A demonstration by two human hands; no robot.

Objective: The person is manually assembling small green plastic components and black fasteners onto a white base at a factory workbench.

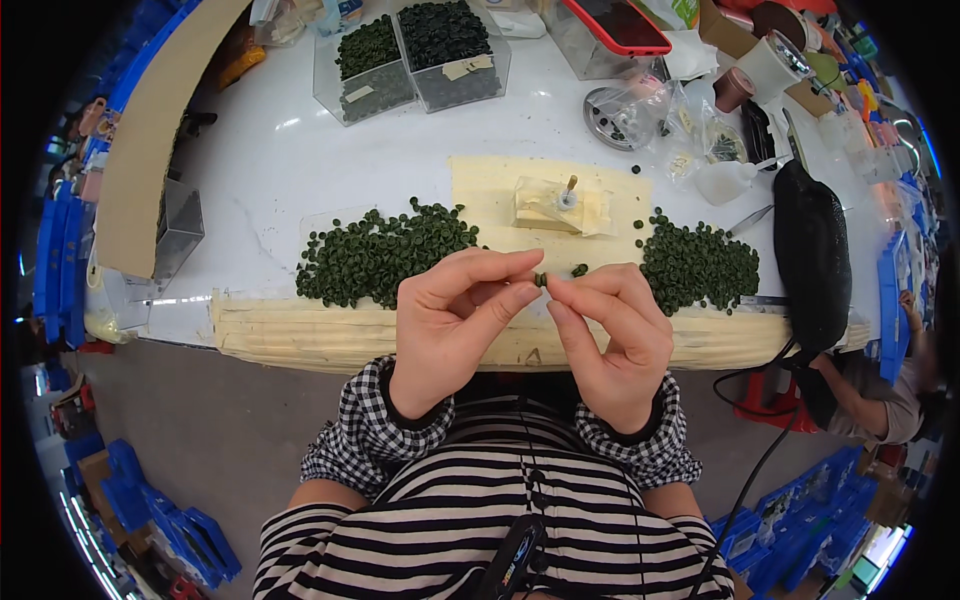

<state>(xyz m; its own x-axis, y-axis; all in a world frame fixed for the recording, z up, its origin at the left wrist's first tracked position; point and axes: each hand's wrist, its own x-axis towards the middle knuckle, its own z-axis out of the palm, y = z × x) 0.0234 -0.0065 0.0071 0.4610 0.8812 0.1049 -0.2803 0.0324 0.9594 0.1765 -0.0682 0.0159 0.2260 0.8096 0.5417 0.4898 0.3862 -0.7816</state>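
Above the table's near edge, my left hand (450,325) and my right hand (622,345) meet fingertip to fingertip. Pinched between them is a small dark green round piece (541,280), partly covered by the fingers. Another green piece (579,270) lies just beyond my right fingertips. Beside my left hand spreads a large pile of small dark green round pieces (375,255); a second pile of similar pieces (700,265) is to the right of my right hand. Beyond my hands sits a tape-wrapped block (540,205) with a short brass-coloured peg standing up from it.
Two clear bins of dark pieces (365,95) stand at the back. A red-edged phone (625,25) rests on a clear box at back right, near a round metal tin (618,118). A black wrapped object (812,260) with a cable is at the right edge. Cardboard (150,150) stands left.
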